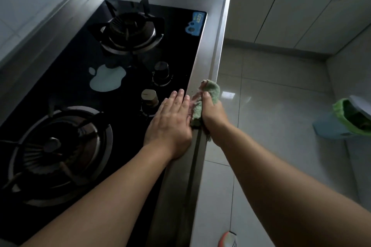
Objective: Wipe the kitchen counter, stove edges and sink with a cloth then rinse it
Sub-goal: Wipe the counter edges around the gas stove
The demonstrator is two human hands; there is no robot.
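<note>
Right hand (212, 114) gripping green cloth (208, 94) on counter edge (200, 146), left hand (170, 118) flat on stove (80, 78)

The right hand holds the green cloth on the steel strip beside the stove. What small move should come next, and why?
Probably slide the green cloth forward along the steel counter edge toward the far corner. The right hand grips it about halfway along the stove, the strip ahead looks unwiped, and the left hand rests flat on the glass as support.
</note>
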